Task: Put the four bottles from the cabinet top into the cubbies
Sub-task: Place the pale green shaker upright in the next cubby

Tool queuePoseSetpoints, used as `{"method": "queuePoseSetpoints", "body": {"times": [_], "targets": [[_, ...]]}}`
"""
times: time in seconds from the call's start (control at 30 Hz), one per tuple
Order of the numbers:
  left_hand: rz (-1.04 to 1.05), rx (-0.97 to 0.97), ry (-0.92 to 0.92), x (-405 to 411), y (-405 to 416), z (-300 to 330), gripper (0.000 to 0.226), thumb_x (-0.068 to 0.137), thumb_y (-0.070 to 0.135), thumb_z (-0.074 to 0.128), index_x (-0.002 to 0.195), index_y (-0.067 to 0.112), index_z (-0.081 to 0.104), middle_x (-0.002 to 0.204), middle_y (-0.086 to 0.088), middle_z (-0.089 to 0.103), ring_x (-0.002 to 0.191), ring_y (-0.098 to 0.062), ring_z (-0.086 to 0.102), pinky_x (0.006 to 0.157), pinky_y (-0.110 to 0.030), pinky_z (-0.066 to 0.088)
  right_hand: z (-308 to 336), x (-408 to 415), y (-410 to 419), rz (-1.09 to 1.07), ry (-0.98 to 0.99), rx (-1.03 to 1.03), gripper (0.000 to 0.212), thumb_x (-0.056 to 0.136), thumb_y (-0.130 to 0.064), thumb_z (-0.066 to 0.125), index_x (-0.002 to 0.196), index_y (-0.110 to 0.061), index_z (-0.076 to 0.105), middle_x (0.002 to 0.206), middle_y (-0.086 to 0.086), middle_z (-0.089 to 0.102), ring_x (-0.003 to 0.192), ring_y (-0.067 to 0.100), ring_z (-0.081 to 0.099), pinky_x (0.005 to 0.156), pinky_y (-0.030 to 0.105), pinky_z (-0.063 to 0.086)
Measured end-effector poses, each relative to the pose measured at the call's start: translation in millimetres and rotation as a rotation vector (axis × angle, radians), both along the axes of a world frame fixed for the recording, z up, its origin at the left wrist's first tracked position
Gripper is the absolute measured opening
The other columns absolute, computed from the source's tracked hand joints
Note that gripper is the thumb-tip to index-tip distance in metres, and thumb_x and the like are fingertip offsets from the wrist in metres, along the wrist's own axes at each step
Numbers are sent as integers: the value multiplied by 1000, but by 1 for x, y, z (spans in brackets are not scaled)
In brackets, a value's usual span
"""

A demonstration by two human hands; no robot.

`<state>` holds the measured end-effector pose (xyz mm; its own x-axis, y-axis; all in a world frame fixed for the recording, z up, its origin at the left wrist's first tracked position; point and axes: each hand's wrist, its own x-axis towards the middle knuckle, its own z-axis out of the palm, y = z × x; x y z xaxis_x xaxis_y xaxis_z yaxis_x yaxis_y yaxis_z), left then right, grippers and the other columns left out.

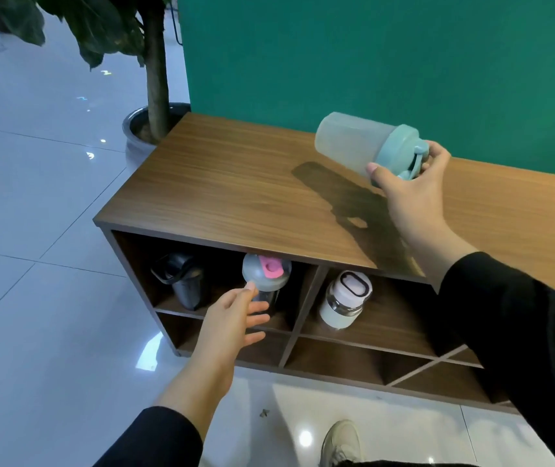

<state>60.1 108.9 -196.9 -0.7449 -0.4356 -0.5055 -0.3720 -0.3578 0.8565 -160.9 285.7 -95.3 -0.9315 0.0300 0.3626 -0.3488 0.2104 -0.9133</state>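
My right hand (pixel 411 193) grips a frosted teal bottle (pixel 353 143) by its teal lid and holds it tipped on its side above the wooden cabinet top (pixel 208 183). In the upper left cubby (pixel 134 261) stand a black bottle (pixel 182 281) and, to its right, a grey-lidded bottle with a pink flap (pixel 267 273). My left hand (pixel 232 318) reaches into that cubby with fingers spread, the thumb tip against the grey lid and the fingers in front of the bottle's body. A white bottle (pixel 345 299) stands in the cubby to the right.
The lower cubbies (pixel 336 358) hold nothing that I can see. A potted tree (pixel 155 79) stands at the cabinet's far left corner. A green wall (pixel 370 55) backs the cabinet. White glossy floor tiles lie in front, with my shoe (pixel 341 443) near the bottom edge.
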Motion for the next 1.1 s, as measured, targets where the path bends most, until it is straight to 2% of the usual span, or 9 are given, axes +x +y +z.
{"method": "queuePoseSetpoints", "body": {"times": [0.17,0.23,0.33,0.47,0.57,0.67,0.77,0.9,1.1], "targets": [[6,14,75,11,19,17,47,100,53,49,125,16,66,111,-11,78,99,-27,77,88,-49,62,15,115,36,156,-26,0,77,75,-18,86,132,-29,36,129,-1,51,110,3,59,83,15,49],[-25,75,125,18,29,27,66,87,65,45,132,19,61,115,-13,76,99,-32,77,85,-52,62,10,162,55,237,-93,12,79,74,-11,86,133,-32,38,125,-11,52,108,0,60,84,19,53],[-169,165,115,28,53,40,81,73,75,39,137,28,58,124,-13,74,102,-34,77,71,-49,63,-10,219,86,271,-195,105,87,67,-19,91,131,-48,41,125,-25,50,118,3,55,94,31,53],[-284,280,26,33,87,33,69,84,70,49,135,26,61,126,-20,72,103,-34,76,66,-40,62,-41,251,109,237,-272,176,100,58,-29,94,132,-64,36,132,-32,40,130,-1,43,104,34,46],[-231,444,-27,26,109,24,54,94,48,61,134,13,64,129,-26,69,109,-36,74,76,-43,64,-58,256,116,165,-371,-22,112,57,-28,96,137,-64,27,128,-31,45,120,-8,50,88,18,52],[-195,512,-86,15,125,14,62,86,45,71,136,11,61,130,-27,68,116,-38,70,87,-48,63,-70,250,120,44,-460,-134,95,65,-12,91,132,-52,36,121,-23,48,99,-14,56,69,13,54],[-265,438,-142,2,142,6,62,92,50,65,143,17,55,132,-22,67,116,-36,70,95,-51,59,-82,234,131,-38,-446,-109,77,68,-15,90,125,-42,45,118,-17,52,97,-11,57,69,13,54],[-403,161,-291,-14,157,-3,64,100,51,53,155,21,40,146,-18,58,119,-35,66,101,-49,56,-94,183,152,-119,-423,69,72,70,-27,89,125,-38,43,113,-17,56,101,-1,59,69,14,52],[-510,-41,-297,-26,162,-16,47,103,43,53,144,20,53,132,-8,68,110,-24,70,97,-44,59,-124,113,166,-135,-391,358,76,72,-34,86,136,-29,44,125,-6,52,113,12,55,91,33,53]]}}
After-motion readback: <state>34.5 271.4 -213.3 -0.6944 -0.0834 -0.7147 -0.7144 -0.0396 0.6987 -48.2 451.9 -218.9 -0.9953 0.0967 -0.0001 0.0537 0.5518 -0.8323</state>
